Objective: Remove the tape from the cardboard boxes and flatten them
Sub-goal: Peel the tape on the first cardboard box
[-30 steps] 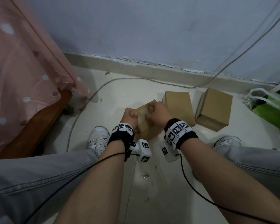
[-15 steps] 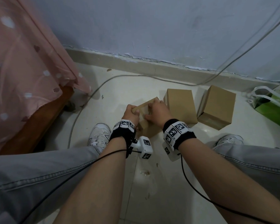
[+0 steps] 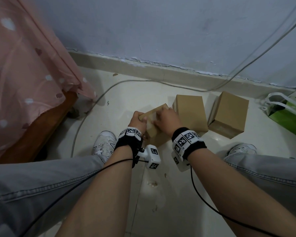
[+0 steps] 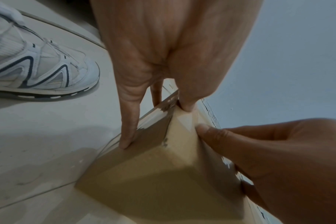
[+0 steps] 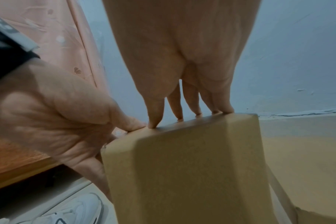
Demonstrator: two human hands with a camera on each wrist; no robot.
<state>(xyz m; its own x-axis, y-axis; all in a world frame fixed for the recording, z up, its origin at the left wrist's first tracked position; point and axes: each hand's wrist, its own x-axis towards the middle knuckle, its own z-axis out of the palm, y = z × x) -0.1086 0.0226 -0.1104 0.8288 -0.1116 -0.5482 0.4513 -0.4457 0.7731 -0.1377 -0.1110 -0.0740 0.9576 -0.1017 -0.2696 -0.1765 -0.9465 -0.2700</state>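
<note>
A small brown cardboard box (image 3: pixel 153 132) stands tilted on the floor between my feet. My left hand (image 3: pixel 140 119) grips its near left corner, one finger down the side and the thumb on the top edge (image 4: pixel 155 126). Clear tape (image 4: pixel 184 121) crosses the top face, with torn white patches along the edges. My right hand (image 3: pixel 162 115) is curled over the top, its fingertips (image 5: pixel 223 111) on the far edge and its thumb against the tape beside the left thumb. Two more closed boxes (image 3: pixel 190 115) (image 3: pixel 229 113) stand just behind to the right.
A bed with a pink spotted sheet (image 3: pixel 24 79) and a wooden frame (image 3: pixel 41 130) fills the left. A grey cable (image 3: pixel 96 101) curves over the tiled floor. A green bag (image 3: pixel 287 115) sits at the far right. My white shoes (image 3: pixel 103 144) (image 3: pixel 241 149) flank the box, and the wall is close behind.
Both hands have stayed on the small box in much the same grip. The head view has shifted slightly, and nothing has been let go.
</note>
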